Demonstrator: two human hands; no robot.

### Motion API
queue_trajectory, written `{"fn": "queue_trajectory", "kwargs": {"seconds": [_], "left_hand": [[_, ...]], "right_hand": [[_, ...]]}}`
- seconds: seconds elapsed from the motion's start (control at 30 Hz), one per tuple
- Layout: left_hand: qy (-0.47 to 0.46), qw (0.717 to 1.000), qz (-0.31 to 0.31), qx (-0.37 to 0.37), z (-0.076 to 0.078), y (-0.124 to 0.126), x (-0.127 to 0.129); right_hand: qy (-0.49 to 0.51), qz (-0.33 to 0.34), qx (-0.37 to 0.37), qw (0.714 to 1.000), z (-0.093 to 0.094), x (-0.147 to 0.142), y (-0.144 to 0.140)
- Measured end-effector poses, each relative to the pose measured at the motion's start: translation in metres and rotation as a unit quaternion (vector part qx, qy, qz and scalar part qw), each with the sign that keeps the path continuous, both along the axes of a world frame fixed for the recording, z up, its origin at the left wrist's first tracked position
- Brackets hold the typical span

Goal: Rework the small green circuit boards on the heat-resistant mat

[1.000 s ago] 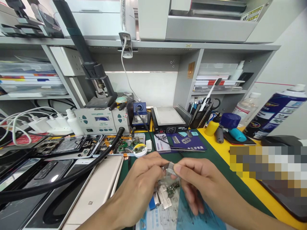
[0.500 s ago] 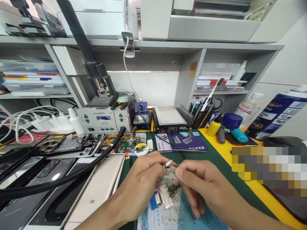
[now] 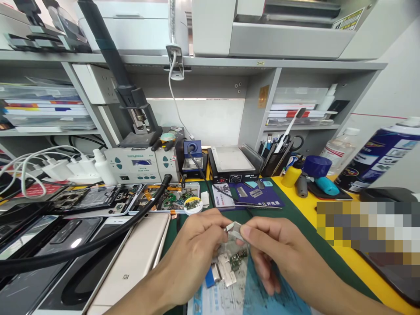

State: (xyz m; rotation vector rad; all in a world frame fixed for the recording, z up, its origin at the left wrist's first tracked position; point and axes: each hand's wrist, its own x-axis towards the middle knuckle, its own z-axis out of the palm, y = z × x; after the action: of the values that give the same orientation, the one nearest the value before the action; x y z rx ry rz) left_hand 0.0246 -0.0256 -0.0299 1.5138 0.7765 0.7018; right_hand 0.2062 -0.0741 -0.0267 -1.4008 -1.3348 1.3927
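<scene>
Between my two hands is a small, bent silvery-grey metal piece (image 3: pixel 235 228). My left hand (image 3: pixel 201 238) pinches its left end, and my right hand (image 3: pixel 275 243) pinches the right end between thumb and forefinger. The lower fingers of my right hand hang loosely curled. Beneath the hands, on a blue-and-white work sheet (image 3: pixel 226 302), lie a small green circuit board (image 3: pixel 236 260), flat silvery pieces (image 3: pixel 225 267) and a blue piece (image 3: pixel 210 277). My left fingertips are partly hidden behind that hand.
Several phones lie at left, including a gold phone (image 3: pixel 131 262), with a black hose (image 3: pixel 98 249) across them. Behind stand a tray of boards (image 3: pixel 197 192), a soldering station (image 3: pixel 141 164) and a hot plate (image 3: pixel 231 159). Tweezers (image 3: pixel 259 205) lie beyond my hands.
The metal piece has turned between my fingers, and its bent shape now shows more fully. Both hands stay in nearly the same place.
</scene>
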Motion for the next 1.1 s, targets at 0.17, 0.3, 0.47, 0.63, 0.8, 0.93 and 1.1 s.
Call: {"fn": "queue_trajectory", "kwargs": {"seconds": [0.17, 0.3, 0.47, 0.63, 0.8, 0.93, 1.1], "left_hand": [[0.021, 1.0, -0.007, 0.011, 0.008, -0.002, 0.0], [0.03, 0.999, -0.01, 0.008, 0.016, -0.003, 0.001], [0.035, 0.999, -0.007, 0.007, 0.018, -0.003, 0.001], [0.028, 1.0, -0.003, 0.012, 0.01, -0.003, 0.001], [0.002, 1.0, 0.024, -0.016, 0.003, 0.0, 0.001], [0.003, 0.999, 0.037, -0.034, 0.009, 0.001, 0.002], [0.015, 0.999, 0.027, 0.006, 0.015, -0.001, 0.004]], "right_hand": [[0.008, 0.004, -0.001, 1.0, -0.001, 0.001, 0.0], [0.019, -0.004, 0.0, 1.0, 0.0, 0.0, 0.0], [0.025, -0.007, -0.006, 1.0, 0.002, -0.001, 0.0], [0.033, -0.01, 0.001, 0.999, 0.001, 0.0, 0.0], [-0.001, -0.005, 0.038, 0.999, -0.004, 0.001, -0.003], [-0.05, 0.004, 0.045, 0.998, -0.005, 0.0, -0.006], [-0.084, 0.017, 0.051, 0.995, -0.004, -0.001, -0.006]]}}
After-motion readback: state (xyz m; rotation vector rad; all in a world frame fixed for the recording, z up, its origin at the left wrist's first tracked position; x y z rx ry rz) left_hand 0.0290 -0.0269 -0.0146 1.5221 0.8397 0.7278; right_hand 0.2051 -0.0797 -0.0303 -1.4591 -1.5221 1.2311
